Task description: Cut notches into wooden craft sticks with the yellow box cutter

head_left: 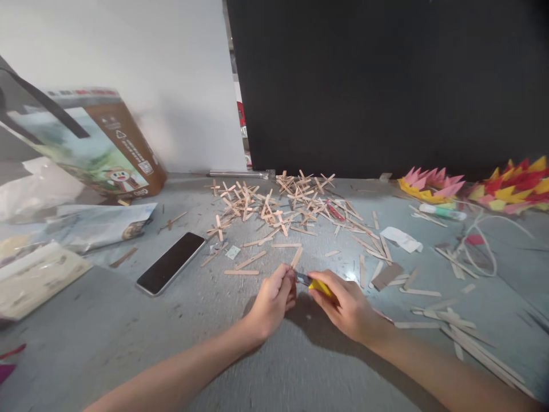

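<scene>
One stick (297,257), mid-frame, seems light, stiff and splittable, best pinched near one end, left hand (273,298) clamped on it, right hand (348,302) around a cutter (319,287).

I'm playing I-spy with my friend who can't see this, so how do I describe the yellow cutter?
From the bottom left corner of the big black panel, come down past the heap of wooden sticks. Below that, the right hand grips the yellow cutter, its grey blade pointing toward the left hand. Nearby sticks are pale wood; its handle is bright yellow.
</scene>
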`<state>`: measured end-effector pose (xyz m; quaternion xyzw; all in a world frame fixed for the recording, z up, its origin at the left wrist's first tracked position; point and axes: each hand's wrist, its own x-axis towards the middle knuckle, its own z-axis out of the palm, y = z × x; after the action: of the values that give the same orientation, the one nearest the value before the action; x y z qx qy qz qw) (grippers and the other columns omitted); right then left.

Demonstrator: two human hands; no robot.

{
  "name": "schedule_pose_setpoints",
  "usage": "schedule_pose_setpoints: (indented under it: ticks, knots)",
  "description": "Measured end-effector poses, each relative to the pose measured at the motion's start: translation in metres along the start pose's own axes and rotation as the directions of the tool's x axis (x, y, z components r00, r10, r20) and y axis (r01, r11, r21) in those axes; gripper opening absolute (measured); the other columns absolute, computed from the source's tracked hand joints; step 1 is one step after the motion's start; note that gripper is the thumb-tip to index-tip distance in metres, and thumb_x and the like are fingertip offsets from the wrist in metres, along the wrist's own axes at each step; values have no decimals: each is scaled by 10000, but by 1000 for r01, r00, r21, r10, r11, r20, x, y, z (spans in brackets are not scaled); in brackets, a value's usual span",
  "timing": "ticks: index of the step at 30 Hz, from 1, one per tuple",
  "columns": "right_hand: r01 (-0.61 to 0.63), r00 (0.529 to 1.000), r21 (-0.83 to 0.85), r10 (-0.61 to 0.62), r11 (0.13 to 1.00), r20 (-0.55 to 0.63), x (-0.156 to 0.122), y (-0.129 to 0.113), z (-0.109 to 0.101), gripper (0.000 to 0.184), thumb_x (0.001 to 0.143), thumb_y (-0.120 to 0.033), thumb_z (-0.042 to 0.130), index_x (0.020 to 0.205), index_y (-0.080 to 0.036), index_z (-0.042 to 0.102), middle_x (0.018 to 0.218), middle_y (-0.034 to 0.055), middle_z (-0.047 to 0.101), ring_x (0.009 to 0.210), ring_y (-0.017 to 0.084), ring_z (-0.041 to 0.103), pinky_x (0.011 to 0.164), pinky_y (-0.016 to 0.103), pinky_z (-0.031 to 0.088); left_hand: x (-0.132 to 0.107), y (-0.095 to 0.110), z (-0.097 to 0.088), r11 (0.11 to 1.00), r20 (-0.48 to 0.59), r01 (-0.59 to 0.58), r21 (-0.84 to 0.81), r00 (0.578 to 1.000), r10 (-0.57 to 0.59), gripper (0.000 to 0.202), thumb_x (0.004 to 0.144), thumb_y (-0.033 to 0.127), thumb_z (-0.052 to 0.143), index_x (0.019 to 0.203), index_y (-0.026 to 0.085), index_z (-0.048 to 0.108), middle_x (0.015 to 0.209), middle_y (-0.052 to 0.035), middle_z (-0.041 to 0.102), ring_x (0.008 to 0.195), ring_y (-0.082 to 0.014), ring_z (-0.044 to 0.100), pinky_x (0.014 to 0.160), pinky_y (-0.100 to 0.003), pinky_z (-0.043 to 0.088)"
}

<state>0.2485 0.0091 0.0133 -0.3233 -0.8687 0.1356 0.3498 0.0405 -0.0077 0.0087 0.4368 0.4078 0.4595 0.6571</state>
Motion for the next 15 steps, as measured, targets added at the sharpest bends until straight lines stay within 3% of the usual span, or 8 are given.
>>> schedule_pose_setpoints:
  ticks: [5, 8, 10, 12, 15]
  knots:
    - [-15, 997, 59, 11, 998, 70, 0, -7, 1, 327, 1049, -209, 536, 1375, -233, 507, 1064, 93, 712, 884, 199, 708, 744, 300, 559, -2, 1, 0, 996, -28, -37, 81, 999, 39, 436, 1014, 643, 492, 962, 210, 490, 632, 89, 371, 564, -88, 354, 528, -203, 294]
    - [-46, 999, 83, 43, 995, 34, -2, -4, 1, 340, 1058, -215, 528, 1395, -245, 503, 1144, 101, 729, 954, 203, 729, 797, 301, 565, 0, 0, 0, 992, -18, -86, 98, 996, 88, 412, 1026, 611, 483, 1039, 201, 519, 660, 78, 408, 570, -90, 370, 540, -213, 317]
    - [-125, 992, 168, 128, 978, -8, -3, -3, 1, 307, 1077, -248, 509, 1383, -252, 527, 1133, 86, 737, 925, 184, 739, 793, 282, 566, 0, -1, 0, 988, -24, -111, 110, 993, 114, 412, 1024, 609, 493, 1085, 202, 520, 685, 73, 437, 568, -90, 384, 538, -216, 332]
    - [-246, 965, 315, 263, 916, -10, -3, -7, 1, 261, 1102, -304, 466, 1338, -247, 562, 1016, 51, 735, 733, 137, 713, 673, 246, 549, 0, -2, 0, 984, -45, -108, 138, 992, 115, 415, 1026, 614, 486, 1066, 203, 527, 671, 74, 441, 551, -89, 385, 528, -215, 333]
    - [-447, 886, 525, 439, 724, 148, -1, -20, 1, 289, 1123, -421, 403, 1111, -223, 614, 797, -12, 655, 455, 79, 554, 456, 222, 435, 0, -3, 0, 982, -88, -81, 172, 991, 98, 428, 1035, 618, 461, 962, 201, 531, 598, 89, 384, 516, -87, 348, 509, -212, 308]
